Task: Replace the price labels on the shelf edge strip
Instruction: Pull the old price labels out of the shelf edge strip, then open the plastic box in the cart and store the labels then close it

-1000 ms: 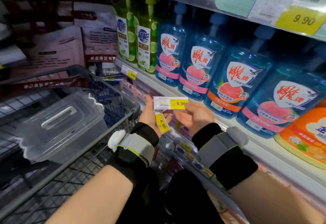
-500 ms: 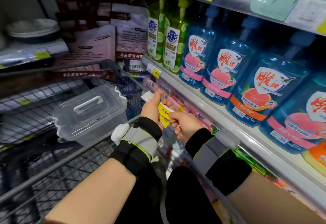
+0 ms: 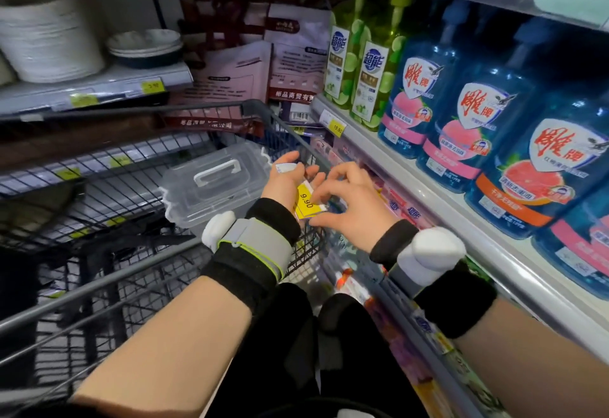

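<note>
Head view, hands low over cart corner, beside shelf.

Left hand [image 3: 287, 183]: palm up, holding small stack of price labels [image 3: 308, 201] against palm and fingers; top one yellow, "9.90" legible. White end of a further label [image 3: 286, 167] sticking out near thumb. Grip: fingers loosely curled under stack, thumb side bearing on it.

Right hand [image 3: 349, 200]: fingers curled, fingertips [image 3: 321, 195] down on right edge of stack, thumb below near its lower corner. Reads as pinch or peel on top label; whether fully pinched or only touching, cannot tell.

Key relation: stack directly left of right fingertips, touching. Long axis of top label running from lower right near wrist up toward left fingers, roughly along left palm. Right hand nearer the shelf edge strip [image 3: 415, 187], which lies just right of and above both hands, under the blue detergent bottles [image 3: 461, 127]. One label [image 3: 334, 122] already seated in strip farther along, below green bottles [image 3: 359, 65].

Judgement: step in hand is separating one label from stack; next move likely a short carry right and up to strip by right hand. Risk: lifting two labels together.

Clear lidded box [image 3: 214, 183] in cart [image 3: 99, 279], just left of left hand.
</note>
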{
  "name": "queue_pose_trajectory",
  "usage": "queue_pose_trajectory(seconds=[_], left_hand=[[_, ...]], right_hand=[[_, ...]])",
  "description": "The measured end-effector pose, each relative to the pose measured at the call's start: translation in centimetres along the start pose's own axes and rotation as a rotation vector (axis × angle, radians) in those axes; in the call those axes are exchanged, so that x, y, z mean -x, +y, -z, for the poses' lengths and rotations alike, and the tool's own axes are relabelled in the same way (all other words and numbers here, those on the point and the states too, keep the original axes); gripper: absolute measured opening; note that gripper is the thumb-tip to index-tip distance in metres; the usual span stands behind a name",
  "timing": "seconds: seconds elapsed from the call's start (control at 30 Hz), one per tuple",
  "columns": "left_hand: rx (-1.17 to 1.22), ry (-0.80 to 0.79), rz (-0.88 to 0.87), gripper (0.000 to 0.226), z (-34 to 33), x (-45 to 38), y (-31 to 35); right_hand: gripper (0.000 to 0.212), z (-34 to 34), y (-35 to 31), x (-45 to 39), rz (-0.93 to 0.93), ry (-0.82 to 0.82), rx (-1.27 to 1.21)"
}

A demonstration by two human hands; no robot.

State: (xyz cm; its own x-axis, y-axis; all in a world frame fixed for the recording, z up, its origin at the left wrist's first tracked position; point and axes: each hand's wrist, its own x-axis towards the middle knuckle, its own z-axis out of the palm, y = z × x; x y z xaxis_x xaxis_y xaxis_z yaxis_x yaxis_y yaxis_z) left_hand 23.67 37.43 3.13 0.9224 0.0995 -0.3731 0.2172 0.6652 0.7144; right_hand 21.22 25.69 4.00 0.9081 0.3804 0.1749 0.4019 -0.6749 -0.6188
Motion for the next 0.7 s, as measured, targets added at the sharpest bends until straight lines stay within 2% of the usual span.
queue_pose_trajectory(seconds=[0.13,0.2,0.3,0.4,0.47,0.53,0.63,0.7], left_hand=[[0.051,0.02,0.016,0.023,0.8,1.1,0.5],[0.053,0.045,0.01,0.024,1.4,1.4,0.5],[0.012,0.087,-0.031,0.018,2.0,1.8,0.5],[-0.202,0.05,-0.091,0.026,1.6,2.4,0.7],[-0.328,-0.002,-0.194,0.017,1.2,2.8,1.0],[-0.404,-0.068,-0.251,0.018,1.1,3.3,1.6],[-0.648,-0.063,-0.324,0.024,1.5,3.0,2.6],[-0.916,0.021,-0.358,0.038,2.8,2.4,3.2]], right_hand=[[0.017,-0.1,-0.6,0.4,0.015,0.025,-0.02],[0.016,-0.2,-1.0,0.7,0.024,-0.015,-0.065],[0.022,-0.5,-2.2,0.9,-0.031,-0.051,-0.273],[0.017,-0.5,-3.3,-0.1,-0.288,-0.14,-0.535],[0.007,-0.6,-3.8,-0.9,-0.399,-0.273,-0.771],[0.018,-0.7,-4.0,-1.5,-0.424,-0.376,-0.926],[0.022,-0.7,-4.3,-2.3,-0.452,-0.376,-0.953],[0.041,-1.1,-4.0,-2.9,-0.502,-0.34,-0.869]])
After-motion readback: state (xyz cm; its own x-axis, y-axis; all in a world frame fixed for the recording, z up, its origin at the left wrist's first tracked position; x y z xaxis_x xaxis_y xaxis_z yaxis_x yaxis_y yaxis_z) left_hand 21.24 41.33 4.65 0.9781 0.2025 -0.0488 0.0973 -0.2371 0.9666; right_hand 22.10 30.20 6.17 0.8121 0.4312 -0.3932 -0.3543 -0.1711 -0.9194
